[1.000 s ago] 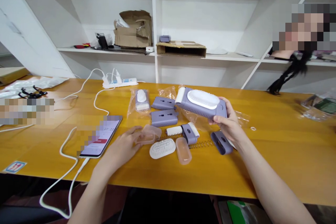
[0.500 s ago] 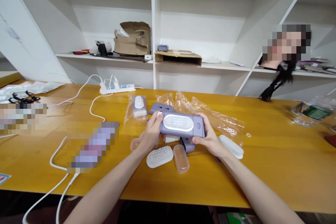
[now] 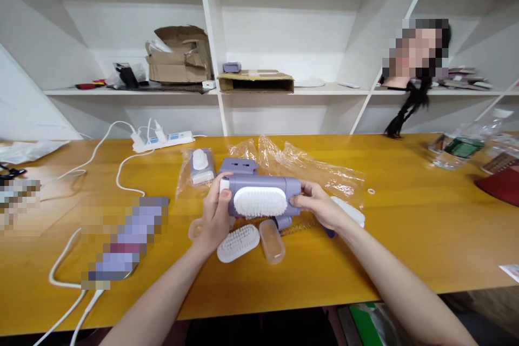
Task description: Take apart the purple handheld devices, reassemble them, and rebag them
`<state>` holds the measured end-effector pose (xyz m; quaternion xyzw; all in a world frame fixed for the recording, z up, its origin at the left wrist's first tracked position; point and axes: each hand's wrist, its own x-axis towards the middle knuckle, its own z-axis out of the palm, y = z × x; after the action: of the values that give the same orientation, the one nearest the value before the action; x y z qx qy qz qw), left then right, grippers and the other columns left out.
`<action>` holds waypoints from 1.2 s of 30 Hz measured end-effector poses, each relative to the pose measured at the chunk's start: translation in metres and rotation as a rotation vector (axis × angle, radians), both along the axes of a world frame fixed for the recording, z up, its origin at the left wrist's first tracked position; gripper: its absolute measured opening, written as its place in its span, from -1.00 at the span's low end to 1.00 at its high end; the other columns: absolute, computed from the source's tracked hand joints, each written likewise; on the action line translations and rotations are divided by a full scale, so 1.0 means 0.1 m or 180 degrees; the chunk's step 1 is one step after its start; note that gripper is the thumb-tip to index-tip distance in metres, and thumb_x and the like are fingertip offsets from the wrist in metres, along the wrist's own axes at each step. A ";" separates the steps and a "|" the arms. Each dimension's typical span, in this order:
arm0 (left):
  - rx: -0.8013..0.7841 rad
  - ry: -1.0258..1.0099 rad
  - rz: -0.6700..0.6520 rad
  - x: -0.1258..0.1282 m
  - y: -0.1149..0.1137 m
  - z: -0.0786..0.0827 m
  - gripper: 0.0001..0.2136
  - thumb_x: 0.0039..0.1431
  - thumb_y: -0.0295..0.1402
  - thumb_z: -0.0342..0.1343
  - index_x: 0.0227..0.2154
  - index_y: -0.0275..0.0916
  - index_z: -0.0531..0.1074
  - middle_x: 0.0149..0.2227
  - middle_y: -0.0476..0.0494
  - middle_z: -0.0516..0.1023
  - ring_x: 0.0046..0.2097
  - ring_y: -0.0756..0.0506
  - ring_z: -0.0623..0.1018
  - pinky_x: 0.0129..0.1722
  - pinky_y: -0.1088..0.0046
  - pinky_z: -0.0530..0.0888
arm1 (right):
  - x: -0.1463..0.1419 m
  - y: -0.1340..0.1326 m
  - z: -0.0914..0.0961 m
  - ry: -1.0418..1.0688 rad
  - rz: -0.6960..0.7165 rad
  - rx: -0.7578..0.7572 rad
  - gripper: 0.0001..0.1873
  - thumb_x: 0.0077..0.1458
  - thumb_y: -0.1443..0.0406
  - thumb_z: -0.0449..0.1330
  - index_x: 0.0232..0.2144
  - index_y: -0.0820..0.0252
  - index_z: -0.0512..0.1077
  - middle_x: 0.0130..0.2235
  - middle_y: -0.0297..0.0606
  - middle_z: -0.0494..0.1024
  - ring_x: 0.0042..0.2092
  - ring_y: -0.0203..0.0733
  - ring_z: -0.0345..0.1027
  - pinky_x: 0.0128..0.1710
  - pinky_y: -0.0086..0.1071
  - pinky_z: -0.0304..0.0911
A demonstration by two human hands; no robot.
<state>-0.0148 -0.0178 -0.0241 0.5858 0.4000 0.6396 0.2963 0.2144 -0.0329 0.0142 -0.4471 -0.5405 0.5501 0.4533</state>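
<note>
Both my hands hold a purple box-shaped device [image 3: 284, 189] with a white bristle brush head [image 3: 260, 201] on its near side, a little above the yellow table [image 3: 405, 227]. My left hand [image 3: 215, 218] grips its left end, thumb by a white roller. My right hand [image 3: 320, 207] grips its right end. Below the device lie a loose white brush head [image 3: 238, 243], a clear pinkish cap [image 3: 272, 241] and a metal spring [image 3: 300, 225]. Another white brush head [image 3: 352, 212] lies by my right wrist.
Behind the device are a bagged part [image 3: 200, 168], a purple block [image 3: 238, 165] and crumpled clear bags [image 3: 320, 170]. A power strip [image 3: 162, 139] with white cables sits at the back left. A mannequin head stands on the white shelves [image 3: 211, 65] with cardboard boxes [image 3: 178, 57].
My left hand left the clear cap on the table and took the device's left end. The device came down toward me and turned, so bristles now face me.
</note>
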 end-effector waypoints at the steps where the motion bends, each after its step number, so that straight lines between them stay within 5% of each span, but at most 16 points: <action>1: 0.0095 0.0082 0.0015 -0.01 0.01 -0.01 -0.64 0.22 -0.11 -0.12 -0.07 -0.18 0.39 -0.23 -0.13 0.47 -0.22 -0.14 0.46 -0.24 0.36 0.39 | 0.01 0.00 0.02 -0.0109 0.0041 0.0067 -0.59 -0.23 0.30 0.31 -0.22 0.25 0.46 -0.33 -0.30 0.56 -0.37 -0.28 0.36 -0.36 -0.42 0.25; 10: 0.0457 0.0330 -0.0047 -0.09 0.03 0.01 -0.63 0.25 -0.12 -0.17 -0.08 -0.23 0.36 -0.25 -0.12 0.45 -0.28 -0.11 0.41 -0.29 0.39 0.31 | 0.03 -0.04 0.05 -0.0423 0.0533 0.0406 -0.64 -0.11 0.25 0.30 -0.19 0.17 0.43 -0.19 -0.28 0.55 -0.14 -0.14 0.38 -0.11 -0.27 0.27; 17: 0.0751 0.0575 0.0080 -0.16 0.06 0.00 -0.56 0.23 -0.05 -0.17 -0.08 -0.26 0.39 -0.26 -0.15 0.48 -0.34 -0.10 0.41 -0.38 0.40 0.31 | 0.01 -0.01 -0.01 -0.0256 0.0516 0.0267 -0.60 -0.20 0.28 0.36 -0.23 0.16 0.41 -0.26 -0.32 0.53 -0.21 -0.18 0.39 -0.18 -0.30 0.29; 27: 0.0937 0.0383 0.0061 -0.20 0.14 -0.03 -0.58 0.24 -0.05 -0.13 -0.03 -0.20 0.40 -0.21 -0.13 0.51 -0.24 -0.13 0.47 -0.25 0.35 0.37 | -0.06 -0.11 0.06 -0.0605 0.0383 0.0330 -0.50 -0.27 0.27 0.42 -0.23 0.18 0.36 -0.31 -0.32 0.49 -0.32 -0.22 0.40 -0.34 -0.34 0.33; 30: 0.0822 -0.0228 -0.0182 -0.15 0.12 0.09 -0.53 0.15 0.01 0.00 0.03 -0.12 0.36 -0.02 -0.18 0.48 -0.03 -0.22 0.47 -0.05 0.25 0.37 | -0.08 -0.17 0.07 -0.1074 -0.0066 0.1063 -0.61 -0.15 0.26 0.36 -0.27 0.15 0.32 -0.33 -0.33 0.46 -0.31 -0.19 0.39 -0.34 -0.31 0.34; 33: -0.0251 -0.1498 -0.1059 -0.03 0.02 0.20 -0.45 0.14 0.12 -0.10 0.15 0.05 0.19 0.14 -0.18 0.35 -0.04 -0.22 0.48 -0.15 0.20 0.44 | -0.06 -0.20 0.03 -0.1608 -0.0937 0.2424 -0.58 -0.07 0.29 0.31 -0.15 0.10 0.26 -0.16 -0.19 0.48 -0.14 -0.08 0.41 -0.16 -0.17 0.36; 36: -0.1335 -0.1792 -0.1983 0.15 -0.15 0.23 -0.39 0.01 0.15 0.05 0.09 -0.02 0.26 0.20 -0.24 0.27 0.00 -0.28 0.47 -0.17 0.17 0.46 | 0.00 -0.15 -0.10 -0.2220 -0.1464 0.3608 -0.51 -0.06 0.37 0.25 -0.06 0.05 0.21 -0.02 -0.05 0.43 0.01 0.06 0.36 -0.03 0.01 0.31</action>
<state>0.0004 -0.0330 -0.0007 0.4092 0.2298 0.5595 0.6831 0.2148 -0.0479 0.0042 -0.3952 -0.7494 -0.1014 0.5215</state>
